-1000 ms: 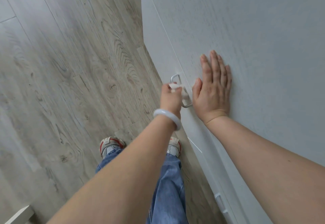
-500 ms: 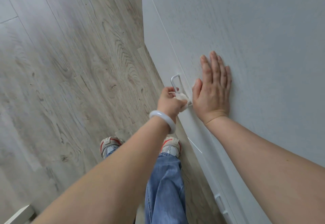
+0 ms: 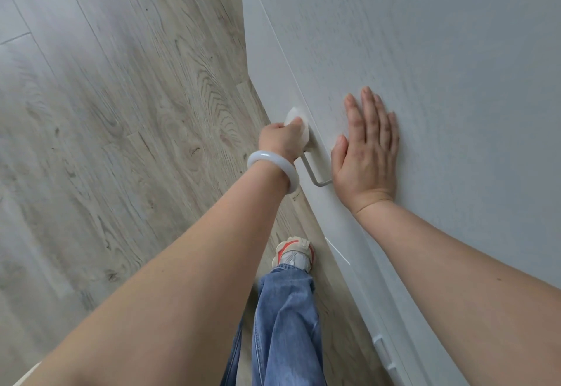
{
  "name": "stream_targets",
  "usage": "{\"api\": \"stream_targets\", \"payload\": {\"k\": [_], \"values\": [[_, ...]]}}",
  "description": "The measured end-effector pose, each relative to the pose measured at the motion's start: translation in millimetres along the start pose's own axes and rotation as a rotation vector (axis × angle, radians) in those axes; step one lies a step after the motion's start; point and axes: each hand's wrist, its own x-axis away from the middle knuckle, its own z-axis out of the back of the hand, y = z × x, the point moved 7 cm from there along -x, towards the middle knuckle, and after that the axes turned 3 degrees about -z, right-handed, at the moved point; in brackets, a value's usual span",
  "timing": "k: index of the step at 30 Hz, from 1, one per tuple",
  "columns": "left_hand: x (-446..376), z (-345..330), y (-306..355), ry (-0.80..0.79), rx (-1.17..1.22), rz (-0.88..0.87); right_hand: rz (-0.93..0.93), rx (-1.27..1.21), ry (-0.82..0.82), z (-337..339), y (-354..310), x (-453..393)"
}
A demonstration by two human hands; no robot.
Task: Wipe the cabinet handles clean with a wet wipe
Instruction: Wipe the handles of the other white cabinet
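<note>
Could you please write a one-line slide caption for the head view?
Left hand rubs a wet wipe along a cabinet handle; right hand lies flat on the door.

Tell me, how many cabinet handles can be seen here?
2. One handle is beside the flat right hand, gripped through the wet wipe by the left hand. Another handle is at bottom right.

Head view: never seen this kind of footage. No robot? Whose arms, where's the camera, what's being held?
No robot: a person wears one camera on the head, looking down past their own arms. The left hand grips a white wet wipe wrapped round the upper end of a metal cabinet handle. The right hand lies flat, fingers straight, against the white cabinet door, holding nothing. A white bangle sits on the left wrist. Below are jeans, a sneaker and the wood-look floor.
</note>
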Motion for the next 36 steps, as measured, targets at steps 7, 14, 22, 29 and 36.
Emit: {"api": "stream_targets", "payload": {"k": [7,14,22,29,36], "values": [[14.4,-1.1,-25.2,0.099,0.281,-0.074,0.000,0.007,-0.004,0.2,-0.5,0.2],[21.1,-1.5,-45.7,0.042,0.276,-0.016,0.002,0.002,-0.008,0.4,-0.7,0.0],[31.7,-1.7,-47.1,0.115,0.171,-0.068,0.002,0.011,-0.004,0.3,-0.4,-0.5],[29.3,-4.9,-51.3,0.094,0.131,-0.094,0.003,0.020,-0.001,0.8,-0.8,-0.5],[47.2,-16.5,-77.5,0.091,0.144,-0.044,-0.009,0.019,-0.008,0.5,-0.3,-0.2]]}}
